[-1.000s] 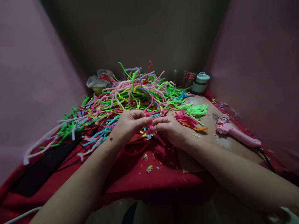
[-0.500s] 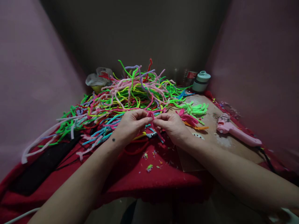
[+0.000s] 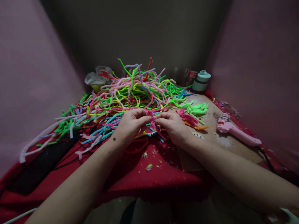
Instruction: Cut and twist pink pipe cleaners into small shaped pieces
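Note:
Between my two hands is a pink pipe cleaner [image 3: 150, 114], bent into a small loop, with a tail hanging toward the table. My left hand [image 3: 134, 123] pinches the loop between thumb and forefinger. From the other side my right hand [image 3: 171, 126] pinches the same pipe cleaner, its fingertips close to the left thumb. Just below them lies a tool with a metal part [image 3: 151, 134], partly hidden. Behind the hands rises a big tangled heap of coloured pipe cleaners [image 3: 130, 90]. A bundle of bent pink pipe cleaners [image 3: 188, 119] rests beside my right hand.
A pink glue gun [image 3: 238, 132] lies on a brown board [image 3: 210, 149] at the right. Green bent pipe cleaners [image 3: 197, 108] and a pale blue bottle [image 3: 202, 81] are farther back. Fluff scraps [image 3: 149, 167] dot the red cloth [image 3: 163, 182]. A black flat object [image 3: 42, 168] lies left.
The pink loop has shifted slightly and turned in the fingertips. My right fingers have moved a little along it; both hands stay in nearly the same place.

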Demonstrator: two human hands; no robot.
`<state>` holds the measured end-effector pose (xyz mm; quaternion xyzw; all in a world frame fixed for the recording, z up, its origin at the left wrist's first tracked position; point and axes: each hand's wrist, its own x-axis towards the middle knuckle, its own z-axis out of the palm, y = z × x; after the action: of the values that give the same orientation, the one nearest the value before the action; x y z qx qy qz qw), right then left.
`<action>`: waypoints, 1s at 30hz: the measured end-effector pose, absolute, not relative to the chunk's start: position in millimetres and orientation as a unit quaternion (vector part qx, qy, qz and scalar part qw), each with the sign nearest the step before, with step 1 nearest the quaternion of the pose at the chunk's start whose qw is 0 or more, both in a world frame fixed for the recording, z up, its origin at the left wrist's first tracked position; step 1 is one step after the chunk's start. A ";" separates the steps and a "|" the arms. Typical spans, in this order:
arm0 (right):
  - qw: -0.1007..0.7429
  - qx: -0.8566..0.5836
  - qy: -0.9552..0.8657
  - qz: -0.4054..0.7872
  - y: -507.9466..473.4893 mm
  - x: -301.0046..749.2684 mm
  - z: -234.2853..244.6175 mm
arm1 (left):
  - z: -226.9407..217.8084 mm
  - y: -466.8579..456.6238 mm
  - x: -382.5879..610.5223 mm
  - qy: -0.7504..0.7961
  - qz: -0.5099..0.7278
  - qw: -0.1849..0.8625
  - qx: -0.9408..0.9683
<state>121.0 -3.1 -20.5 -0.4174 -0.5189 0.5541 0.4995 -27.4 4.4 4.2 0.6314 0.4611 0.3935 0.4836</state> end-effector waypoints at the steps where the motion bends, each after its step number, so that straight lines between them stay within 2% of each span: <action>1: 0.499 -0.418 -0.515 0.557 -3.3 120.6 -19.7 | 4.7 4.1 -27.3 0.463 0.396 0.483 0.629; 12: 0.470 -0.459 -0.564 0.500 -6.3 119.4 -20.3 | 4.8 2.8 -25.7 0.474 0.379 0.489 0.627; 20: 0.452 -0.458 -0.575 0.506 -8.5 119.3 -17.5 | 8.6 2.0 -24.0 0.496 0.333 0.488 0.636; 24: 0.455 -0.470 -0.587 0.477 -8.0 118.9 -16.9 | 2.6 1.7 -21.2 0.503 0.347 0.425 0.668; 30: 0.443 -0.490 -0.665 0.350 -4.8 118.0 -22.2 | -5.5 -0.2 -18.1 0.507 0.353 0.280 0.735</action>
<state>118.0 -4.8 -22.2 -0.4898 -0.6645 0.3498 0.4429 -18.1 -0.2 -5.5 0.7349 0.5067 0.3532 0.2800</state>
